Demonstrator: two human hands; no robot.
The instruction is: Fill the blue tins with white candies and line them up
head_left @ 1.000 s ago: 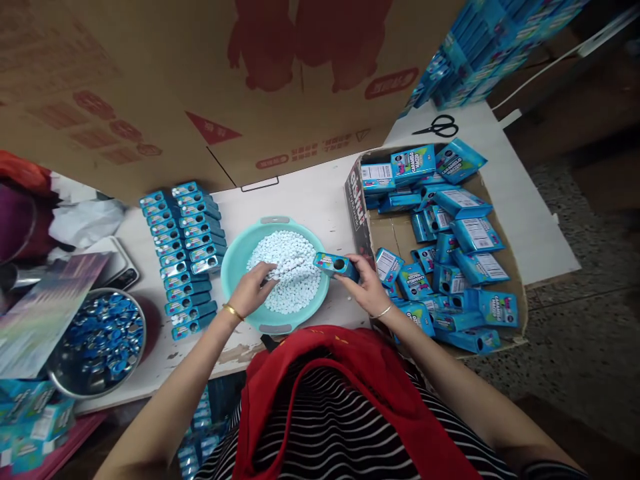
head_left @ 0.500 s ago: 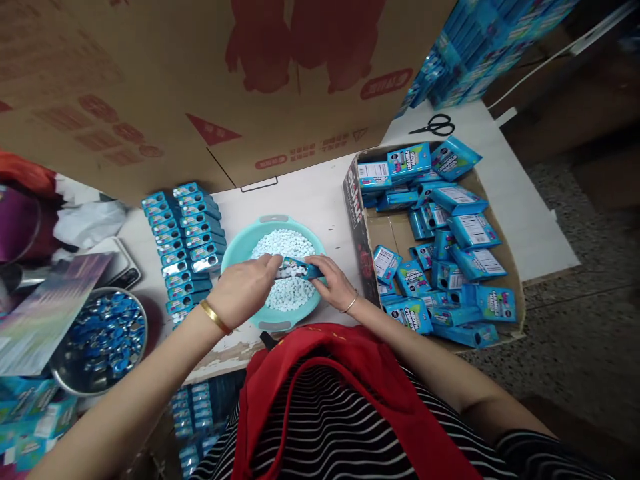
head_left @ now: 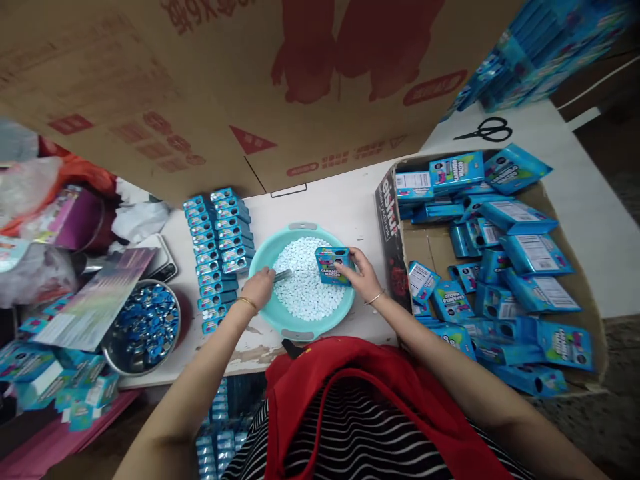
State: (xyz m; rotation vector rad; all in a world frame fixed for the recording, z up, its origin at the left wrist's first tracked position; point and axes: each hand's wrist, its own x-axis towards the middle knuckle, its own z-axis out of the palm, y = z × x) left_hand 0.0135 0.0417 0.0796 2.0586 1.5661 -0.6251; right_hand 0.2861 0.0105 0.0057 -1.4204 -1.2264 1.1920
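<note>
My left hand (head_left: 257,288) is closed round a small metal scoop (head_left: 283,274), its tip over the white candies. In my right hand (head_left: 365,275) is a small blue candy box (head_left: 332,265), its printed front facing up, thumb on the front. Both hands are above a turquoise basin (head_left: 263,300) holding many small white candies (head_left: 310,300). The box covers part of the candies on the right side. To the left of the basin, rows of blue candy boxes (head_left: 235,233) stand with round dark holes in their tops.
At right, an open cardboard tray (head_left: 387,220) holds several blue boxes (head_left: 537,253). Scissors (head_left: 487,130) lie behind it. A steel bowl (head_left: 107,353) with blue and silver pieces is at left, near a scale (head_left: 165,260). A big carton (head_left: 210,87) walls the back.
The box has turned from its narrow end up to its printed front and shifted right. My left hand has drawn back leftward with the scoop, apart from the box. The view has swung left.
</note>
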